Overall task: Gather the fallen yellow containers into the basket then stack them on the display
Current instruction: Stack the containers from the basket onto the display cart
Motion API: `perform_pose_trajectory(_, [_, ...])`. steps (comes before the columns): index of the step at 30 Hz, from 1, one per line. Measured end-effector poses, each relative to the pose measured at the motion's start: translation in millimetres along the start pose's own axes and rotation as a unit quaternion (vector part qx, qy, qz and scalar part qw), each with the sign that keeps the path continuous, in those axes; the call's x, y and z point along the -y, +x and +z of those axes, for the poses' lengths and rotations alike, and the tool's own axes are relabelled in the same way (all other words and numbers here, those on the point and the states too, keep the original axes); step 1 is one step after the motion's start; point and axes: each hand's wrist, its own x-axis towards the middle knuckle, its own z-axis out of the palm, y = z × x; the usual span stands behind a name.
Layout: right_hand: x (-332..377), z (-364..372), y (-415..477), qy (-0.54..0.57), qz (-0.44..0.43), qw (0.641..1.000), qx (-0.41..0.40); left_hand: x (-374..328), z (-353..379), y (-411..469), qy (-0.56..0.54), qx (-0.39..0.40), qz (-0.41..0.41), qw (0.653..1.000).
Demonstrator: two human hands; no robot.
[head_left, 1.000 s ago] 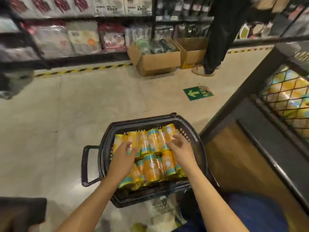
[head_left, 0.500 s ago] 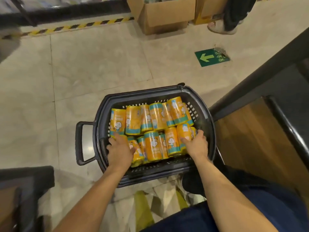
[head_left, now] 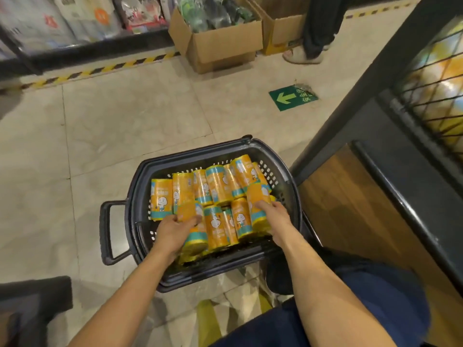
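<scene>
Yellow containers (head_left: 218, 189), a dozen or so with teal bands and a cartoon figure, lie on their sides in two rough rows inside a dark plastic basket (head_left: 195, 156) standing on the tiled floor (head_left: 112, 126). The person's left hand (head_left: 172, 231) curls over the near-left container (head_left: 194, 221), fingers wrapped round its upper side. The right hand (head_left: 278, 216) grips the near-right container (head_left: 259, 199), which sits tilted above its neighbours.

The gathering stage appears done, with stacking likely next. The risk from here is that the containers are smooth, round and loosely piled, so pulling one out could set its neighbours rolling. A one-handed hold on each could also slip on the way to the display (head_left: 433, 96), the wire-fronted unit at far right, where more yellow packs show blurred behind the mesh.

Both forearms reach forward and down from the near edge, wrists low over the basket's near wall, palms down. Farther off, a cardboard box (head_left: 220, 43) sits by a shelf, a green arrow sticker (head_left: 292, 97) marks the floor, and another person's legs (head_left: 318, 26) stand at far right.
</scene>
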Motion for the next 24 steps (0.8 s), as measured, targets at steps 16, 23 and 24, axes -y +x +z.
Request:
perform_pose_trajectory(16, [139, -194, -312, 0.035, -0.43, 0.886, -0.17, -275, 78, -238, -0.088, 0.303, 0.442, 0.839])
perform_pose_trajectory(23, [127, -319, -438, 0.011, -0.441, 0.821, -0.362, -356, 189, -365, -0.009, 0.396, 0.616, 0.68])
perform_pose_trajectory(24, [124, -340, -444, 0.011, -0.434, 0.814, -0.386, -365, 205, -378, 0.013, 0.4, 0.642, 0.654])
